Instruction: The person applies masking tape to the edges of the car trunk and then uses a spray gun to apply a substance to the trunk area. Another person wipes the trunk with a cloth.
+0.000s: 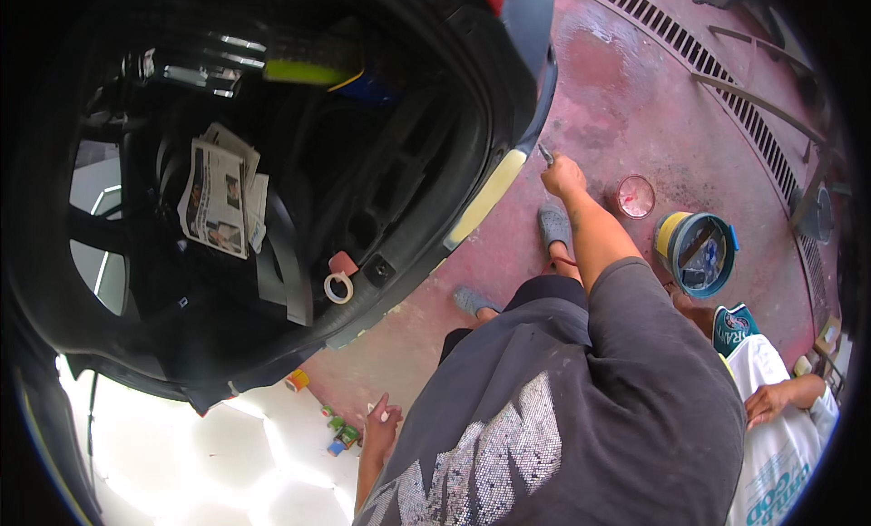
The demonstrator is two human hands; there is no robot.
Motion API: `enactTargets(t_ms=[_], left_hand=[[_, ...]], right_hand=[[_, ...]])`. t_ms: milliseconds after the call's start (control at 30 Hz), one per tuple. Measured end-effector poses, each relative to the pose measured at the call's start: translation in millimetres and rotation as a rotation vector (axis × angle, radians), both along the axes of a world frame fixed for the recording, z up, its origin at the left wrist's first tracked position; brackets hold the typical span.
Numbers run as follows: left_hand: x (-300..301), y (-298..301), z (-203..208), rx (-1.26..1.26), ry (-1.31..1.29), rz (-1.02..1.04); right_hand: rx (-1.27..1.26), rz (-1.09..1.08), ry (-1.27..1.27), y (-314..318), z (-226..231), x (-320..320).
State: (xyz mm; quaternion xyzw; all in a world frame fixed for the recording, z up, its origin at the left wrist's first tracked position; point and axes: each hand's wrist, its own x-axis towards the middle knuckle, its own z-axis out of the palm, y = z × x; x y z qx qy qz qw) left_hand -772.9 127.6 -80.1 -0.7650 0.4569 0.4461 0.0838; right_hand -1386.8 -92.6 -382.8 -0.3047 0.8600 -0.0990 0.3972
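Observation:
My right hand is closed around a small grey nozzle-like tool, most of it hidden in the fist. Its tip sits just off the car's rear bumper corner, beside a pale yellow filler patch. A bit of red hose shows below that forearm. Low on the left, my left hand has curled fingers with a small whitish thing between them, too small to name. Before me gapes the car's open trunk, where newspapers lie. A roll of masking tape rests at the trunk's edge.
To the right stand a bucket with things inside and a round red-stained container. A floor grate curves behind them. Another person in a white shirt is close at my right. Small colourful items lie on the lower left.

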Motion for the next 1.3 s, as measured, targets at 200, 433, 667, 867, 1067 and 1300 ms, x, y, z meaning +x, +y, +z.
enactTargets(t_ms=[200, 433, 667, 867, 1067, 1300], left_hand=[[157, 40, -69, 0.049, 0.083, -0.053], [385, 45, -152, 0.208, 0.000, 0.276], [419, 68, -147, -0.014, 0.114, 0.309], [484, 184, -163, 0.159, 0.288, 0.243], [679, 279, -166, 0.181, 0.072, -0.151], [743, 232, -136, 0.099, 0.141, 0.472]], right_hand=[[-0.365, 0.051, 0.041, 138, 4, 137], [-0.380, -0.035, -0.008, 409, 10, 330], [0.116, 0.065, -0.036, 462, 45, 367], [-0.088, -0.163, -0.178, 428, 60, 434], [-0.309, -0.394, -0.317, 440, 93, 562], [0.068, 0.248, 0.008, 612, 19, 676]])
